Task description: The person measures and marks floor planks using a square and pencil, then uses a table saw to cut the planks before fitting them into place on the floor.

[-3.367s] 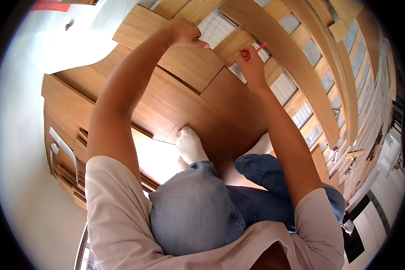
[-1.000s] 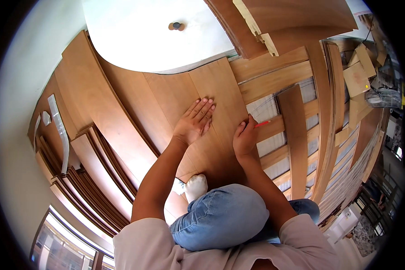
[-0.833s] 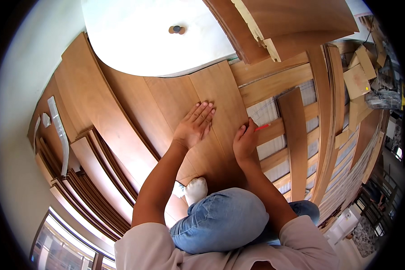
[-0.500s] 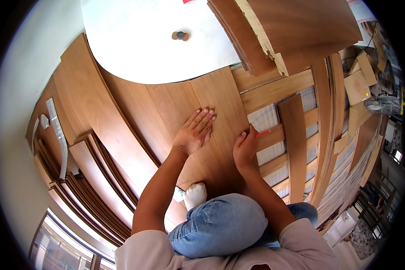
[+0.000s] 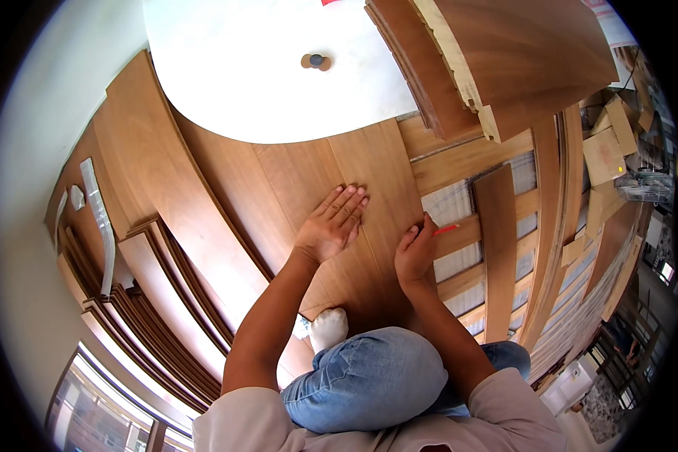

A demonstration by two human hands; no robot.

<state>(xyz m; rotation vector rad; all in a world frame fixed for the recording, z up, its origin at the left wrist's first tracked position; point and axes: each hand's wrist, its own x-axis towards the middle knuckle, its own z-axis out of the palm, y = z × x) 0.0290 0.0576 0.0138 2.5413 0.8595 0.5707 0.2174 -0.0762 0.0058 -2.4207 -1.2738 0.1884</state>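
My left hand (image 5: 331, 224) lies flat on the laid brown floorboards (image 5: 297, 169), fingers stretched out and reaching to a seam between two boards. To its right, my right hand (image 5: 416, 252) is closed around a red pencil (image 5: 448, 229), whose red end sticks out to the right. This hand is at the outer edge of the last laid board, with thumb and forefinger close to that edge; whether they touch it is hard to tell. Beyond the edge, wooden battens (image 5: 459, 235) run across a pale sheet.
A loose narrow board (image 5: 495, 256) lies across the battens at right. Ahead stand a white round-edged panel (image 5: 271, 75) and a stack of boards (image 5: 535, 53). More stacked planks (image 5: 154, 331) are at left. Cardboard (image 5: 604, 156) and a fan (image 5: 645, 186) are at far right.
The view has shifted slightly, so the surroundings appear a little farther right and lower. Both hands keep nearly the same place and pose on the boards.
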